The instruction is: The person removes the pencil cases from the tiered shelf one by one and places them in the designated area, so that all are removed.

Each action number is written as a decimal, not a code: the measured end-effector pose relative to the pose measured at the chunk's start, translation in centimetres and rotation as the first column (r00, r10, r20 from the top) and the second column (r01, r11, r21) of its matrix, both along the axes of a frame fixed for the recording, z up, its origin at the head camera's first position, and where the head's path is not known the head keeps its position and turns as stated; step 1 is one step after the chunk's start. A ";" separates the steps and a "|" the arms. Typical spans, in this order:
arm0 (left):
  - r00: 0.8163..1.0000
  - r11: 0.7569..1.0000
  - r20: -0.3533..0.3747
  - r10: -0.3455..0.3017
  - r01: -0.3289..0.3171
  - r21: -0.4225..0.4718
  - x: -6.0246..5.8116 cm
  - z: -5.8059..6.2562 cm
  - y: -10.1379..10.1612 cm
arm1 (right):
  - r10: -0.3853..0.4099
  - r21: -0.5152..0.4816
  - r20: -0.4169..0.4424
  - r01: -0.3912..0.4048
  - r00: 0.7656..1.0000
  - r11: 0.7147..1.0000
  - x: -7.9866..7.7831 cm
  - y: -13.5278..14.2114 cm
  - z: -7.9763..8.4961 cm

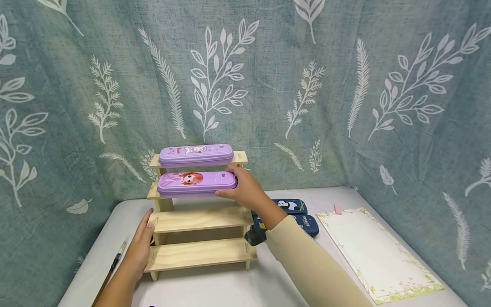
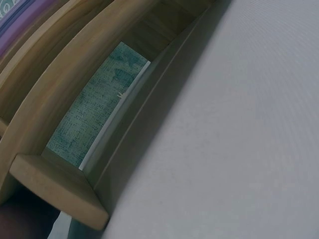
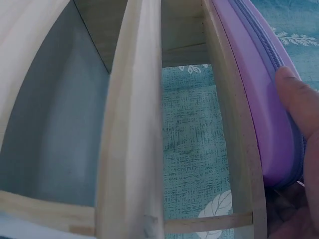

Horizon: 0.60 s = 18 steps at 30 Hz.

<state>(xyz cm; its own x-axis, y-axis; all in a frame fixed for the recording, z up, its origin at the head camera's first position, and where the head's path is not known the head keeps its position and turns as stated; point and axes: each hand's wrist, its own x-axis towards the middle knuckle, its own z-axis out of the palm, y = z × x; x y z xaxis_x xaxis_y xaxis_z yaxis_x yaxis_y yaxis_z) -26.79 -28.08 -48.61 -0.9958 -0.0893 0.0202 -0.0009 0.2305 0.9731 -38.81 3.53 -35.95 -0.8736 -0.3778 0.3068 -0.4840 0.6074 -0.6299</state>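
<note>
A stepped wooden rack (image 1: pixel 203 256) stands on the white table. My right hand (image 1: pixel 245 187) grips the right end of a purple pencil case (image 1: pixel 215 180) with a red-haired doll figure on its lid. This case lies along the second shelf from the top; in the right wrist view the thumb (image 3: pixel 294 94) presses by its zipper and the shelf board runs right beside it. Another purple pencil case (image 1: pixel 195 155), printed with a white character, rests on the top shelf. My left hand (image 1: pixel 140 245) rests against the rack's left side, fingers extended upward along the shelf ends.
Right of the rack lie dark blue pencil cases, one with a panda (image 1: pixel 293 205), another marked SPACE (image 1: pixel 308 224), partly behind my right forearm. Further right is a bordered paper sheet (image 1: pixel 376 251) with a pink eraser-like piece (image 1: pixel 337 209). A brush (image 1: pixel 115 260) lies at left.
</note>
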 end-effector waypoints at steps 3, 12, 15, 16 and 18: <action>1.000 1.000 -0.001 0.002 -0.002 -0.001 0.1 0.0 0.1 | 0.000 -0.004 -0.008 0.000 1.000 1.000 0.4 0.2 -0.2; 1.000 1.000 -0.008 0.007 -0.007 0.001 0.2 0.2 0.3 | -0.005 0.005 -0.030 0.005 1.000 1.000 2.0 1.2 -0.5; 1.000 1.000 -0.005 0.010 -0.010 0.000 0.3 0.2 0.4 | -0.014 0.009 -0.053 0.014 0.999 1.000 2.5 1.7 -0.8; 1.000 1.000 -0.003 0.012 -0.012 -0.001 0.3 0.2 0.4 | -0.021 0.012 -0.064 0.022 0.998 1.000 2.7 1.9 -0.9; 1.000 1.000 0.001 0.014 -0.014 -0.004 0.3 0.2 0.4 | -0.028 0.003 -0.077 0.028 0.997 1.000 3.0 2.2 -1.2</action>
